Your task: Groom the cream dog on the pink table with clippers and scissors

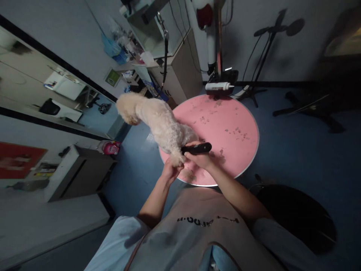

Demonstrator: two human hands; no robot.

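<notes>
A pale, curly-haired dog (158, 116) stands at the left side of a round pink table (239, 150), its head turned away from me. My left hand (170, 171) is closed round the fluffy tail (177, 158) at its rear. In my right hand (199, 160) is a black hair clipper (201, 148), its front end against the fur near the tail base. The clipper's blade is mostly hidden by fur and fingers. Loose clumps of cut hair (189, 174) lie on the table by my hands.
A white nozzle bottle (218, 86) lies in a black holder at the table's far edge. Above the dog hangs a black strap (166, 52) with a metal clip. A dark round stool (296, 214) stands at right, a cabinet (183, 67) behind, and a mirror (64, 82) at left.
</notes>
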